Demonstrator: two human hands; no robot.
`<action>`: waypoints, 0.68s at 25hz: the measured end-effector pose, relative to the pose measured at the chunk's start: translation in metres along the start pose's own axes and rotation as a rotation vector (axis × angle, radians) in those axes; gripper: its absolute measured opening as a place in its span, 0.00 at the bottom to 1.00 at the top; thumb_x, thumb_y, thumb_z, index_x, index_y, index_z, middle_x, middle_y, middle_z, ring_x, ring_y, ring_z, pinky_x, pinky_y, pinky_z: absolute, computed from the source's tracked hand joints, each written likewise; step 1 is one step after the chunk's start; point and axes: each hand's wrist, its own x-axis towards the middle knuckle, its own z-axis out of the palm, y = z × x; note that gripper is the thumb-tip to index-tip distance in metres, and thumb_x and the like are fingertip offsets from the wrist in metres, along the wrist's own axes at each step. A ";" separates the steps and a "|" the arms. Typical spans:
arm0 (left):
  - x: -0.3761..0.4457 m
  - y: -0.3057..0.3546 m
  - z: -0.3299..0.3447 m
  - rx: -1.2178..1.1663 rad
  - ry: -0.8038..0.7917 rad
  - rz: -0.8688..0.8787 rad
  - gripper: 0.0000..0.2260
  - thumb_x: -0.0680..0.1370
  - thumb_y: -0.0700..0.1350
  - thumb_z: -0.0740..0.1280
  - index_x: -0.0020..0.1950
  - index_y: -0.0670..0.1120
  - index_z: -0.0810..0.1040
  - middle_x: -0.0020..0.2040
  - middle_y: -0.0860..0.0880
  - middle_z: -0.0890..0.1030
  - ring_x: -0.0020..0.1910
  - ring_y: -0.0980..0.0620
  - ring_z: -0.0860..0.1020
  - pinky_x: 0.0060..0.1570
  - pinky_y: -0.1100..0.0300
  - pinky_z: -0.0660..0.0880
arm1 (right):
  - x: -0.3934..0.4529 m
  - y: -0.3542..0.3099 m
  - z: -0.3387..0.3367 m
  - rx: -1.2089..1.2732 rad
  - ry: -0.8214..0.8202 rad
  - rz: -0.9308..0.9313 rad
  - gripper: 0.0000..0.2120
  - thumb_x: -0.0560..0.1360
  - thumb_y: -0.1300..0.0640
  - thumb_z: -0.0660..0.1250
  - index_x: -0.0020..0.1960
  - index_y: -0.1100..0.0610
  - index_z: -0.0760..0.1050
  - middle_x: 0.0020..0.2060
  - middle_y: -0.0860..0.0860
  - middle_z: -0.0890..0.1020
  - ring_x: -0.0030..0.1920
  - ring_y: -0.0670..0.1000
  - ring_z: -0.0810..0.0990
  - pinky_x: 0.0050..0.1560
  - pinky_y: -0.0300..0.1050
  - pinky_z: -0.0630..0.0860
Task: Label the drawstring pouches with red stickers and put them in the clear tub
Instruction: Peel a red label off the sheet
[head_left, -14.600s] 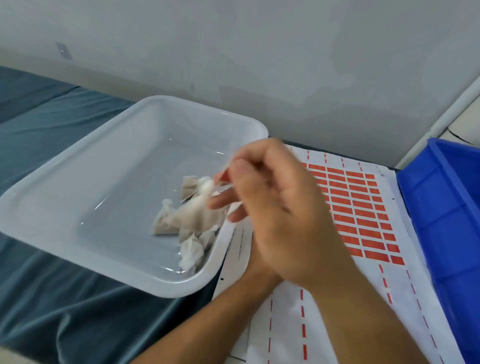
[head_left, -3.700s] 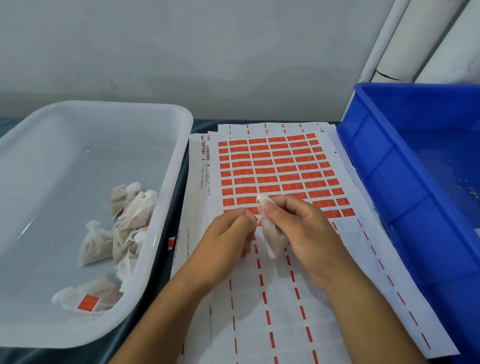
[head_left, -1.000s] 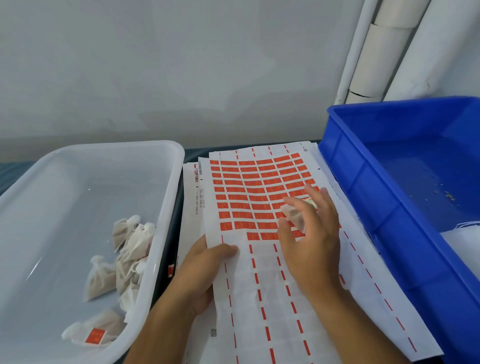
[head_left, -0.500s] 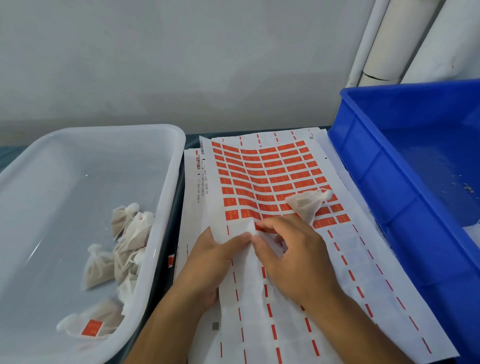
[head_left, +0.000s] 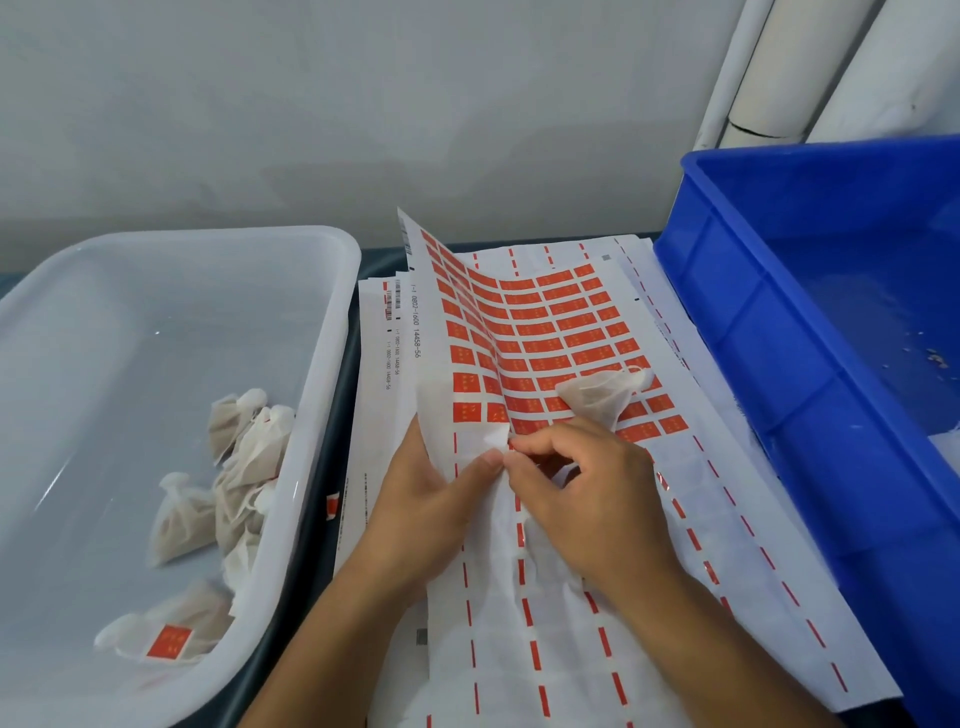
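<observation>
Stickers (head_left: 540, 332) risk tearing: left hand (head_left: 431, 499) is gripping the curled sheet (head_left: 571, 597), right hand (head_left: 587, 493) pinching one free beside the pouch (head_left: 602, 397).

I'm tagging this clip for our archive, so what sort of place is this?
Probably a small packing or labelling bench, not a home kitchen. A stack of red sticker sheets lies between a clear tub holding filled drawstring pouches and a blue plastic crate, against a bare wall.
</observation>
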 end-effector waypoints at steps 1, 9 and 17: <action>0.000 0.001 -0.001 0.010 0.001 0.014 0.18 0.76 0.59 0.72 0.62 0.72 0.72 0.56 0.64 0.83 0.52 0.59 0.85 0.38 0.64 0.81 | 0.000 0.001 0.000 -0.018 0.009 -0.017 0.15 0.73 0.39 0.68 0.51 0.48 0.85 0.46 0.37 0.83 0.38 0.33 0.76 0.43 0.17 0.64; 0.001 0.006 -0.004 0.163 0.029 0.015 0.21 0.70 0.66 0.70 0.61 0.75 0.68 0.54 0.75 0.77 0.51 0.73 0.79 0.30 0.75 0.74 | 0.003 0.006 0.003 -0.057 -0.003 0.009 0.07 0.77 0.45 0.70 0.49 0.47 0.83 0.45 0.42 0.85 0.39 0.40 0.79 0.45 0.23 0.66; 0.003 -0.001 -0.005 0.253 0.080 -0.001 0.22 0.73 0.61 0.74 0.63 0.71 0.68 0.53 0.76 0.76 0.49 0.75 0.77 0.27 0.75 0.72 | 0.007 0.005 0.005 0.059 -0.047 0.127 0.04 0.77 0.42 0.67 0.47 0.41 0.77 0.43 0.32 0.79 0.42 0.38 0.81 0.37 0.19 0.69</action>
